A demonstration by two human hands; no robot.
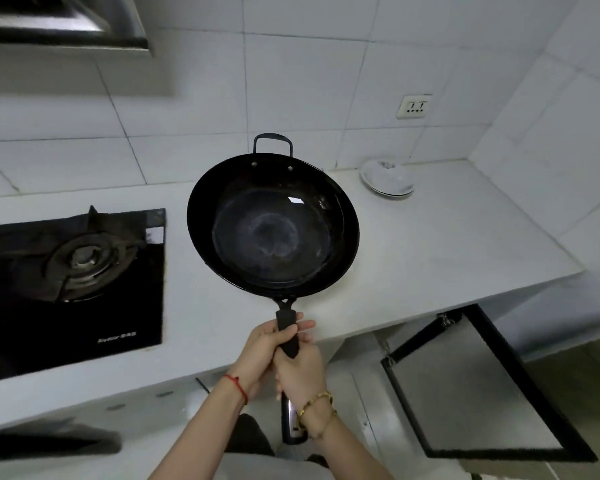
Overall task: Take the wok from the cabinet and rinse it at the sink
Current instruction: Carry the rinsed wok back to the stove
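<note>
Here, in the head view, both hands wrap the long black handle (287,336) of the wok (272,225), which hangs in the air above the white surface (447,237). The left hand (262,344) forms the forward grip, fingers curled tight round the handle nearer the bowl; the right hand (303,370) forms the rear grip, closed firmly on the handle just behind and touching the left. The handle's tail sticks out below the right wrist. The wok's dark bowl faces up, ahead of both grips, with its small loop handle (272,143) on the far rim. Left of the grips sits a black gas stove (70,271). Far ahead and to the right, stacked white dishes (387,180) rest near the tiled wall, under a wall socket (414,106). Right of the grips and lower, a cabinet door (482,393) stands open.
</note>
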